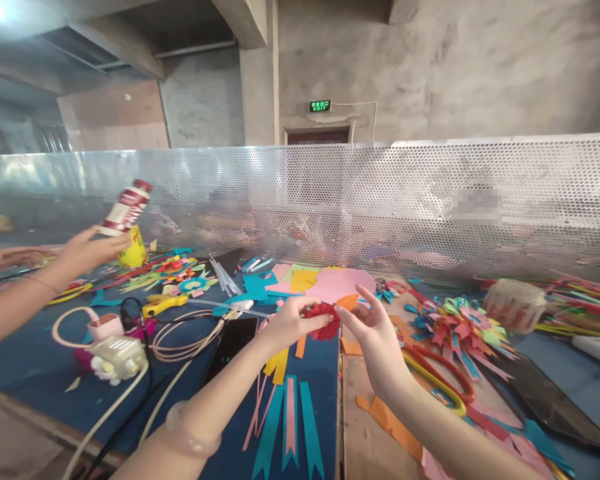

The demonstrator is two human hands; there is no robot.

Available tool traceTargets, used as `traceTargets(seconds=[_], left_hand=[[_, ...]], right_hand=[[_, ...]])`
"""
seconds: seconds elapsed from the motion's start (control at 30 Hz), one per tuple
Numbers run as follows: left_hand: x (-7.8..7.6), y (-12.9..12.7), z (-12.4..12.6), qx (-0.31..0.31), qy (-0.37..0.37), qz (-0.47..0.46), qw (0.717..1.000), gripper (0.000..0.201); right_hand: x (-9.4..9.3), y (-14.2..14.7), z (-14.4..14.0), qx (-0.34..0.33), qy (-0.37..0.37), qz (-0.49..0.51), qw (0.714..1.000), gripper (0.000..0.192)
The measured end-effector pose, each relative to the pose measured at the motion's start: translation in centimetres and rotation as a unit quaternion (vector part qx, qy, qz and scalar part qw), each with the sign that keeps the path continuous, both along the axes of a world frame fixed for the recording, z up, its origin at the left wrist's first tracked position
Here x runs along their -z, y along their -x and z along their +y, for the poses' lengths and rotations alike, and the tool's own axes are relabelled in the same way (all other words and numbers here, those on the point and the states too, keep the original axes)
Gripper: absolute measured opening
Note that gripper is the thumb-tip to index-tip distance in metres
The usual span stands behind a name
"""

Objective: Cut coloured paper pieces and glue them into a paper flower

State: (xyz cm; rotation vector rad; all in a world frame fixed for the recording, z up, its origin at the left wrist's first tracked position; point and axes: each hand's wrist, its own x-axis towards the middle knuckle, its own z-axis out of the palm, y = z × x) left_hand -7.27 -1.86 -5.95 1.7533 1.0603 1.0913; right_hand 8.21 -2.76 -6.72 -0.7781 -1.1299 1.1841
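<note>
A red pleated paper rosette (pixel 326 323) is held up above the table between my two hands. My left hand (pixel 291 327) pinches it from the left, with thumb and fingers closed at its edge. From the right, my right hand (pixel 375 330) grips the rosette's rim between thumb and fingertips. A piece of orange paper (pixel 348 301) shows right behind the rosette, by the right fingers; whether they hold it too is unclear. Below my hands lie teal ribbon-like strips (pixel 311 427) with notched ends, a pink strip (pixel 291 413) and yellow strips (pixel 279 365).
At left, another person's hand (pixel 93 247) raises a red-and-white bottle (pixel 126 208). A power adapter (pixel 117 357), coiled cable (pixel 180 340) and phone (pixel 233 343) lie nearby. A colourful paper flower (pixel 463 327), another phone (pixel 555 400) and plastic jar (pixel 514 305) are right. A perforated metal screen (pixel 405 207) stands behind.
</note>
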Motion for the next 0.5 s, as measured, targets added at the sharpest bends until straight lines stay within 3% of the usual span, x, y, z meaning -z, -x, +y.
traceTargets(seconds=[0.5], left_hand=[[0.6, -0.03, 0.26, 0.001, -0.007, -0.017, 1.0, 0.021]], right_hand=[[-0.15, -0.31, 0.11, -0.009, 0.005, -0.003, 1.0, 0.07]])
